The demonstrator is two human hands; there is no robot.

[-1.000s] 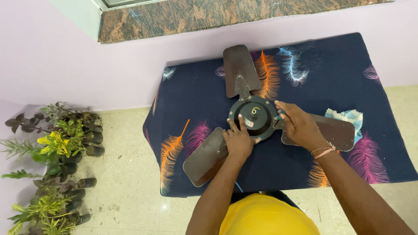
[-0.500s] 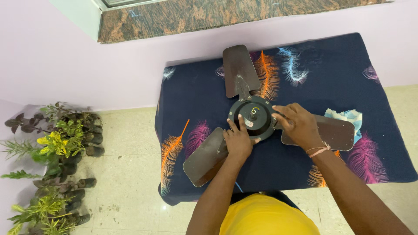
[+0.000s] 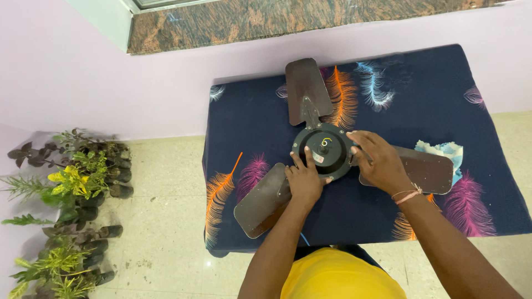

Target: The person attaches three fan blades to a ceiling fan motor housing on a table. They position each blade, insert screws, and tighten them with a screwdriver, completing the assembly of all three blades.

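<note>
- Potted plants [image 3: 72, 182] on floor at far left, well apart from the work.
- Left hand [image 3: 304, 180], fingers spread flat on ceiling fan motor hub [image 3: 324, 149], seemingly steadying it.
- Fan lies mid-worktop on feather-print cloth [image 3: 249, 119]: dark round hub, three dusty brown blades.
- Right hand [image 3: 382, 163], fingers curled at hub's right edge, over right blade [image 3: 426, 171].

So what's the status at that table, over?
Left hand flat on fan motor, near one blade. Right hand at motor's right edge, over another blade. Nothing blocking on cloth.

Head-worn camera, steeply downward, fairly near over the cloth-covered table [image 3: 443, 88].
</note>
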